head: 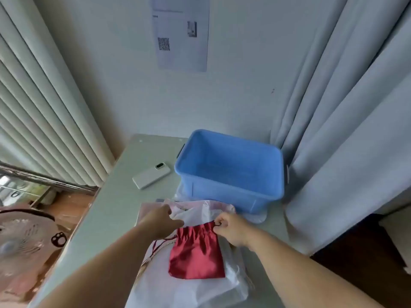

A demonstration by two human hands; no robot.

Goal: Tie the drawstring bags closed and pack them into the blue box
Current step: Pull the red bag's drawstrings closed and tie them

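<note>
We are at the tying step. The red bag (pixel 196 254) lies at lower centre on a heap of white plastic bags (pixel 189 292), its mouth gathered. Our right hand (pixel 230 228) pinches the cord at the mouth's right end. Our left hand (pixel 163 221) sits at the left end with its fingers hidden, so we cannot tell its grip. Next, we judge, the cords need pulling taut and knotting. Then the bag goes up to the blue box (pixel 222 192), just above centre, which looks empty.
</note>
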